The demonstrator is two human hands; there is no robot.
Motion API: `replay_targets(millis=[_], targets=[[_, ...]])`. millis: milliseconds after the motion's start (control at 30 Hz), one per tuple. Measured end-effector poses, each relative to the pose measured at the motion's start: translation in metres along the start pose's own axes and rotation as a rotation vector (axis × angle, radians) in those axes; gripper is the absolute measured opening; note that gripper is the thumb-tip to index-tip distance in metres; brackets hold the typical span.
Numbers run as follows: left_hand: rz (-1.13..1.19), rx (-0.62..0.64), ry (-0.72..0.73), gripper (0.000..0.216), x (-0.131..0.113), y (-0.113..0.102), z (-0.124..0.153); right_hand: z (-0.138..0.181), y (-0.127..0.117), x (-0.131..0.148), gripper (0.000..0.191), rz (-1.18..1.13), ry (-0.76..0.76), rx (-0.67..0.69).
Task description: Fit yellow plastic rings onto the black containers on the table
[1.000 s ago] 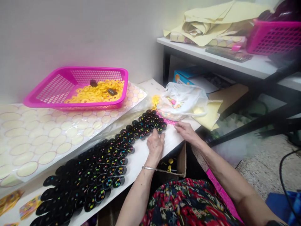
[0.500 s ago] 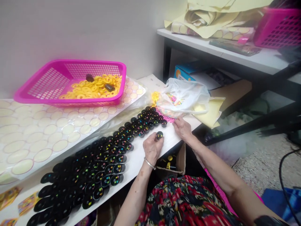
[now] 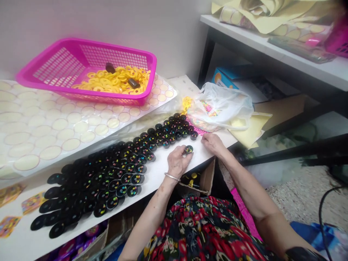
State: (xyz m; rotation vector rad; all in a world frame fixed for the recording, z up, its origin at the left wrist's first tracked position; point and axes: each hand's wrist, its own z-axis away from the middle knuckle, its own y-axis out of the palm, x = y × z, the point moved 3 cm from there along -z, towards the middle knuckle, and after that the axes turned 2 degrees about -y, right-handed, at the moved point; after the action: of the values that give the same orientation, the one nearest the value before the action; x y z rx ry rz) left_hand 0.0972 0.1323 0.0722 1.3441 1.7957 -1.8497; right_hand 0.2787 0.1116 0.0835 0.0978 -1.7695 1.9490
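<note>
My left hand [image 3: 178,162] grips a small round black cup [image 3: 189,149] between thumb and fingers, just above the white tabletop. Bright coloured bits show inside the cup. To its right, my right hand [image 3: 213,144] is closed with its fingertips together, low over the table; whatever they hold, if anything, is too small to make out. Just beyond those fingertips lies a pink textured piece [image 3: 200,132], partly covered by a clear plastic bag [image 3: 223,105] with small multicoloured pieces. Many similar black cups [image 3: 126,178], several with coloured bits, stand packed in rows to the left.
A pink basket [image 3: 111,97] of yellow rings [image 3: 108,84] rests on a sheet printed with circles [image 3: 73,117]. An open cardboard box [image 3: 208,177] sits below the table edge. A dark-legged shelf [image 3: 244,41] rises at the right.
My right hand has drawn slightly back from the pink piece. My left hand still holds the black cup. The camera view has shifted, so the basket appears higher.
</note>
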Motion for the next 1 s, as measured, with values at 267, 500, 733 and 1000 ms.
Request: replay_targets(millis=[267, 500, 733, 1000], targets=[[0.026, -0.007, 0.016, 0.014, 0.004, 0.002, 0.000, 0.005, 0.003, -0.006, 0.017, -0.132, -0.043, -0.134], [-0.008, 0.014, 0.004, 0.017, 0.006, 0.005, 0.000, 0.017, 0.007, 0.005, 0.011, -0.114, -0.172, -0.255], [-0.054, 0.044, 0.010, 0.022, 0.005, 0.004, 0.001, 0.033, 0.001, 0.046, 0.011, -0.384, -0.548, -0.289], [-0.065, 0.062, 0.020, 0.015, 0.004, 0.002, 0.001, 0.034, 0.003, 0.061, 0.023, -0.027, -0.554, -0.244]])
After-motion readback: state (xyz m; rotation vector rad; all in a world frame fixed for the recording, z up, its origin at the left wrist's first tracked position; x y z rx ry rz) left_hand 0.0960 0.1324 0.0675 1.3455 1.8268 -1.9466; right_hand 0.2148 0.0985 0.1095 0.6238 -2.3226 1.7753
